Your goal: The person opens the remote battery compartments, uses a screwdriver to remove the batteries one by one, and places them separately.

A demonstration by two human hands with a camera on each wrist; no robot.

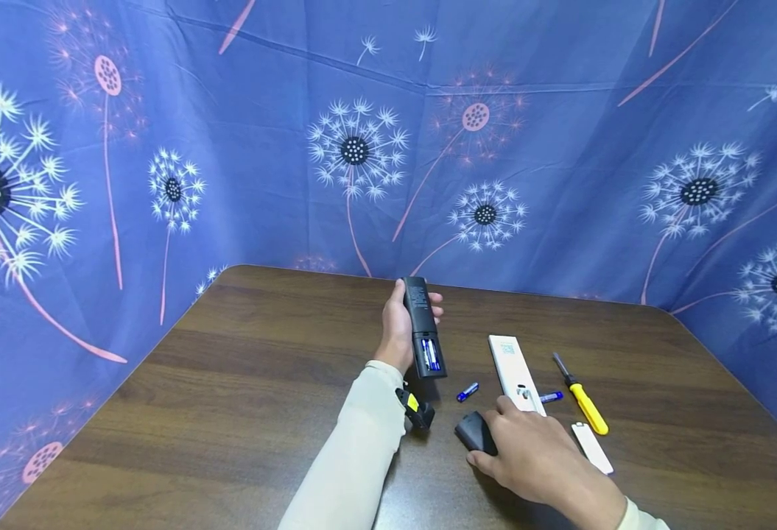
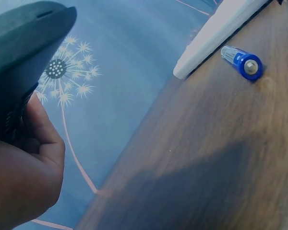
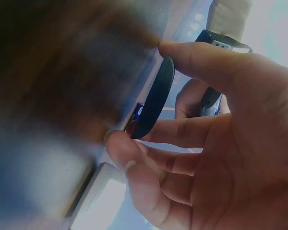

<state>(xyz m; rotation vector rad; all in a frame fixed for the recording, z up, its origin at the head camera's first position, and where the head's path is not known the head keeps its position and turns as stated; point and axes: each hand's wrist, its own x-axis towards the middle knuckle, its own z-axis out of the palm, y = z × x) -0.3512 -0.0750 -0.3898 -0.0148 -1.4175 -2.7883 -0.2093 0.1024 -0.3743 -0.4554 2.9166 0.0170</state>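
Note:
My left hand [image 1: 396, 333] grips a black remote control [image 1: 418, 303] raised above the table, its back turned up. The lower end of that remote has an uncovered battery compartment, where blue-and-white batteries [image 1: 431, 355] lie side by side. Low over the table on the right, my right hand [image 1: 527, 449] pinches a black battery cover [image 1: 476, 433] by its edges. The right wrist view shows this cover [image 3: 156, 98] edge-on between thumb and fingers. A loose blue battery [image 1: 468, 391] lies between the two hands, and also shows in the left wrist view as a battery [image 2: 242, 62] on its side.
Beyond my right hand lies a white remote control [image 1: 509, 361], partly hidden by that hand. Another blue battery [image 1: 551, 397] is beside it. Farther right are a yellow-handled screwdriver [image 1: 587, 408] and a white battery cover [image 1: 592, 447]. A blue dandelion-print cloth [image 1: 255, 147] hangs behind the wooden table [image 1: 242, 353].

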